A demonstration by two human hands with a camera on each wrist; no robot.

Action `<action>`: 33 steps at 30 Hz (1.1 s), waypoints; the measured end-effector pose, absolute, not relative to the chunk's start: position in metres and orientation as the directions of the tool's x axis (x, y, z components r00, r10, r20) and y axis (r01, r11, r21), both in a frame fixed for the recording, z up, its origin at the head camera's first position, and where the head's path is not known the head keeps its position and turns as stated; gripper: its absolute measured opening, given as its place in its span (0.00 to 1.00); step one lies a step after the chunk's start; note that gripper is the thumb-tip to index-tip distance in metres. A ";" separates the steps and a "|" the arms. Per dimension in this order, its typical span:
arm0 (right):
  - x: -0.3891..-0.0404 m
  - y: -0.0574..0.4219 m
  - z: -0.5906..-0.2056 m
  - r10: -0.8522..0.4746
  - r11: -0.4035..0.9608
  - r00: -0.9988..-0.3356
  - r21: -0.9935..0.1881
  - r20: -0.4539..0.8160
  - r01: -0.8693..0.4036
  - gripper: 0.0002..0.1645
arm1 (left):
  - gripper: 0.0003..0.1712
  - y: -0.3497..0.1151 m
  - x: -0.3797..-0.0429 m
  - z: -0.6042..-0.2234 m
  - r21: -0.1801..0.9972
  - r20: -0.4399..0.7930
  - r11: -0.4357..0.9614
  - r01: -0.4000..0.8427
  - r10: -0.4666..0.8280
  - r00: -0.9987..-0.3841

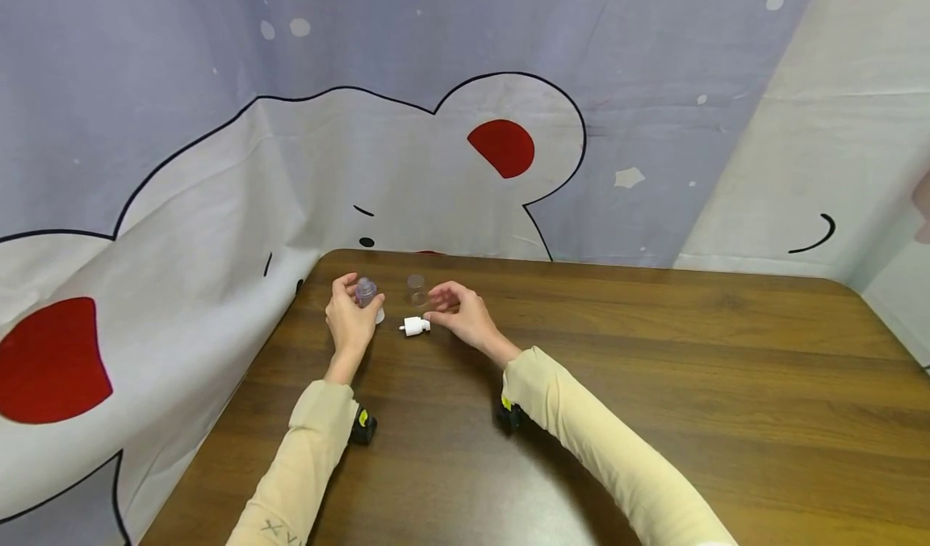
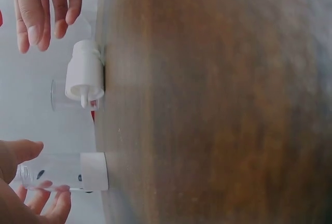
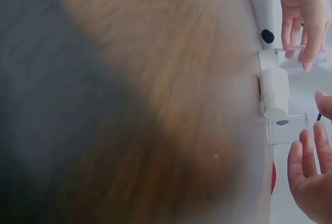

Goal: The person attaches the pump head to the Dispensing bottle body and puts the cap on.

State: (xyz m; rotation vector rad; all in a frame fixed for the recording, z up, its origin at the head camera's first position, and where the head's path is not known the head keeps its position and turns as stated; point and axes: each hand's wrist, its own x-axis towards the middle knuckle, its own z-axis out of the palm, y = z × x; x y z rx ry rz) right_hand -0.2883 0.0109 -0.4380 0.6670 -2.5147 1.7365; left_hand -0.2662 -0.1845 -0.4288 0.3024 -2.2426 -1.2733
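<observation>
A clear bottle (image 1: 366, 291) with a white base (image 2: 94, 171) stands upright near the table's far left corner. My left hand (image 1: 350, 318) is around it, thumb on one side and fingers on the other. In the left wrist view, a gap shows between the thumb (image 2: 27, 150) and the bottle wall. Between the hands, a white pump top (image 1: 415, 326) lies on its side, its thin tip pointing left. Behind that stands a clear, cylindrical cap (image 1: 416, 282). My right hand (image 1: 467, 317) is just right of the pump top and cap, fingers spread and holding nothing.
The brown wooden table (image 1: 654, 384) extends far to the right. A printed cloth (image 1: 327, 174) hangs along its back and left sides. Black wrist devices (image 1: 363, 426) are worn under both forearms.
</observation>
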 end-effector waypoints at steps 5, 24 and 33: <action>-0.287 0.008 -0.438 -0.349 0.300 -0.906 -0.887 0.239 -0.350 0.22 | 0.30 -0.185 -0.265 -0.428 0.846 0.317 0.532 0.038 -0.445 -0.838; -0.286 0.007 -0.439 -0.379 0.322 -0.905 -0.889 0.194 -0.325 0.23 | 0.31 -0.190 -0.242 -0.412 0.776 0.174 0.627 -0.061 -0.307 -0.936; -0.291 0.007 -0.436 -0.443 0.317 -0.880 -0.889 0.169 -0.330 0.26 | 0.32 -0.191 -0.233 -0.413 0.787 0.109 0.611 -0.085 -0.274 -0.956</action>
